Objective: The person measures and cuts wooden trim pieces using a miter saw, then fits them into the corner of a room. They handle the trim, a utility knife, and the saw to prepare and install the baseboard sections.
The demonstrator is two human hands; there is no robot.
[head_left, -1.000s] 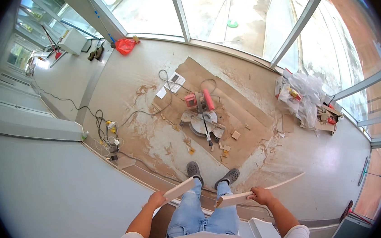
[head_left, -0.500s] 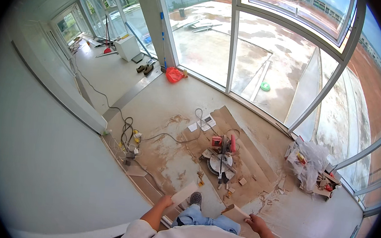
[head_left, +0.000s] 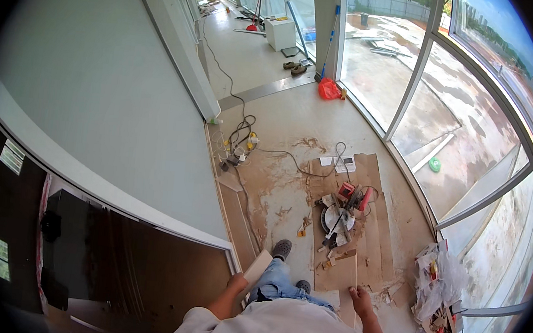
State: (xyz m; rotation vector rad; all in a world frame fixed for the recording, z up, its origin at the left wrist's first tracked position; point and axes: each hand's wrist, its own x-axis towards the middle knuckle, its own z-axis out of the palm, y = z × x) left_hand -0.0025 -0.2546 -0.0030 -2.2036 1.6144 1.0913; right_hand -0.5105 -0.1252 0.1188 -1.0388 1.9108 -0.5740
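Note:
My left hand is closed round a short, pale board, held beside my left leg near the door frame. On the other side, my right hand grips the edge of a light brown board that tilts out in front of my right leg. Ahead of both hands, a red and silver mitre saw stands on flattened cardboard. Small wood offcuts and sawdust lie round the saw. The fingers of both hands are partly hidden behind the boards.
A dark cable runs from the saw to a tangle of cords and plugs by the left wall. Clear plastic bags and scraps lie at the right by the windows. A red bag and shoes are farther off.
My view has swung left, bringing a dark doorway in at the lower left. The right-hand board now shows its broad face. Both hands still hold their boards.

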